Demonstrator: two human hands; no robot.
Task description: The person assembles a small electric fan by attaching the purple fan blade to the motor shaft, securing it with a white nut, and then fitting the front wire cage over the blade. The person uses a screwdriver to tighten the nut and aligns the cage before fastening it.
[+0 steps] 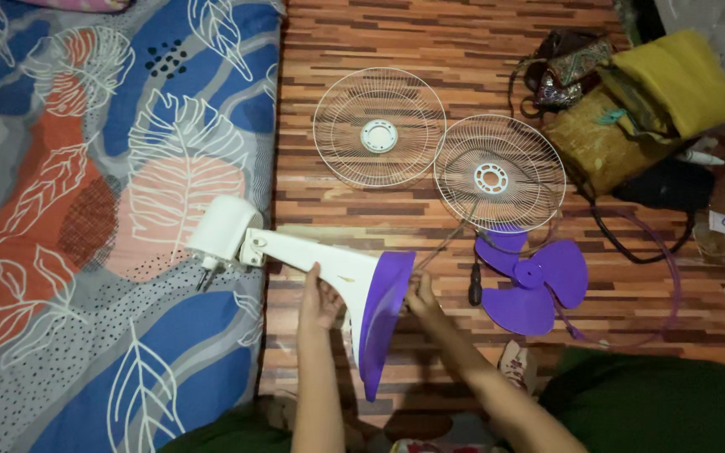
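Fan stand: a white fan stand (312, 256) with a purple base (382, 315) is laid on its side near the middle of the view, its motor housing (222, 228) resting at 9 o'clock on the edge of the leaf-patterned mattress (86, 210).
Left hand: the left hand (319, 299) is laid against the white neck just at 9 o'clock of the purple base; the fingers are curled round it in a grasp.
Right hand: the right hand (421, 295) is set at the 3 o'clock edge of the purple base, the fingers pressed to its rim; whether they close fully round it cannot be told.
Grilles: two white wire grilles (379, 127) (499, 174) are laid flat on the wood-pattern floor (463, 42) at 12 o'clock of the hands, their rims overlapping.
Blade: a purple three-lobed fan blade (533, 281) is seen at 3 o'clock of the right hand, just below the nearer grille.
Screwdriver: a dark-handled screwdriver (474, 285) is placed between the right hand and the blade.
Ring: a thin purple ring (673, 277) is laid around the blade's far side.
Bags: a yellow cloth and dark bags (631, 109) are heaped at 2 o'clock.
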